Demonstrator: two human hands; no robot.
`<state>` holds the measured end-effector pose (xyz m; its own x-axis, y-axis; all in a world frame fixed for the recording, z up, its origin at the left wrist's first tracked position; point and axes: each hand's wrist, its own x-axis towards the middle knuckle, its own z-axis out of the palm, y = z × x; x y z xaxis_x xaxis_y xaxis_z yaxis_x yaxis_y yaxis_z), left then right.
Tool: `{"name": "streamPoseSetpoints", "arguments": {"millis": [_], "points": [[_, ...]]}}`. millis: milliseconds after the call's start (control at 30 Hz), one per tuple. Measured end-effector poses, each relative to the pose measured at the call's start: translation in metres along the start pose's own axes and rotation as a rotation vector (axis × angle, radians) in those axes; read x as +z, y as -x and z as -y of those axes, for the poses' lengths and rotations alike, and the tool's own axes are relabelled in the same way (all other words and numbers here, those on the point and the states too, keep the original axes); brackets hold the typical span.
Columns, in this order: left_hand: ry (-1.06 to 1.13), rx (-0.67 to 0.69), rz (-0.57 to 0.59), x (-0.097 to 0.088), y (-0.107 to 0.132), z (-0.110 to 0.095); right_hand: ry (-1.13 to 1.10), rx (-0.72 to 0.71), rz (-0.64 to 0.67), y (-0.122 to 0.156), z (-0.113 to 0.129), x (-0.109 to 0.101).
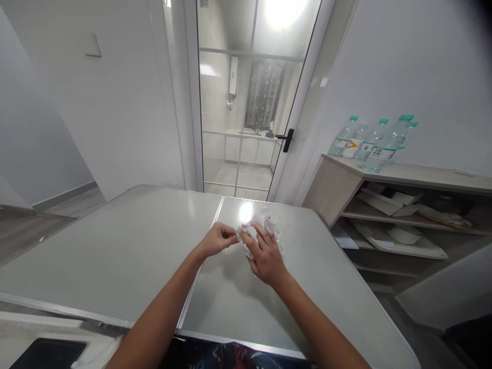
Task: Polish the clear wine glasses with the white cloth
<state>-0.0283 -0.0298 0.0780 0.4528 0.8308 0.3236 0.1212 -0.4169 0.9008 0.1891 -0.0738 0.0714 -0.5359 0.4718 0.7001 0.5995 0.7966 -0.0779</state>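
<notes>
A crumpled white tissue (pixel 258 223) lies on the grey folding table (pixel 126 246), near its middle seam. My right hand (pixel 265 255) rests on top of the tissue with its fingers curled over it. My left hand (pixel 217 239) pinches the tissue's left edge with its fingers closed. Both forearms reach in from the bottom of the view.
A wooden shelf unit (pixel 388 179) stands to the right, with several water bottles (pixel 369 143) on top and papers on its lower shelves. A glass door (pixel 249 102) with a black handle (pixel 286 139) is behind the table. A dark object (pixel 46 353) lies at the lower left.
</notes>
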Motion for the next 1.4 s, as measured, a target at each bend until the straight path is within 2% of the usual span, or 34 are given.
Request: {"name": "streamPoseSetpoints", "arguments": {"millis": [67,200,300,367,500,567,633,733,933,1167,1400], "points": [[-0.029,0.025,0.035,-0.002,0.002,-0.002,-0.175,0.114,-0.064,0.000,0.002,-0.003],[0.036,-0.005,0.056,-0.005,0.003,0.002,-0.674,0.420,-0.192,-0.003,0.011,-0.009],[0.155,-0.034,0.033,-0.006,0.003,0.009,-0.983,0.530,-0.305,-0.006,0.015,-0.010],[0.237,-0.034,0.001,-0.004,0.002,0.013,-1.084,0.563,-0.384,-0.007,0.016,-0.009],[0.463,-0.049,-0.233,-0.001,-0.002,0.016,-0.972,0.570,-0.500,-0.003,0.017,-0.004],[0.526,-0.059,-0.347,0.000,-0.004,0.017,-0.835,0.544,-0.474,0.002,0.017,-0.001],[0.535,-0.066,-0.405,0.000,-0.005,0.018,-0.715,0.510,-0.414,0.007,0.017,0.002],[0.537,-0.069,-0.420,0.001,-0.006,0.020,-0.619,0.438,-0.347,0.010,0.016,0.006],[0.537,-0.050,-0.384,0.008,-0.006,0.022,-0.584,0.338,-0.230,0.009,0.015,0.011],[0.534,-0.052,-0.408,0.010,-0.008,0.026,-0.554,0.263,-0.178,0.012,0.015,0.015],[0.546,-0.060,-0.443,0.013,-0.009,0.022,-0.562,0.260,-0.139,0.015,0.012,0.017]]}}
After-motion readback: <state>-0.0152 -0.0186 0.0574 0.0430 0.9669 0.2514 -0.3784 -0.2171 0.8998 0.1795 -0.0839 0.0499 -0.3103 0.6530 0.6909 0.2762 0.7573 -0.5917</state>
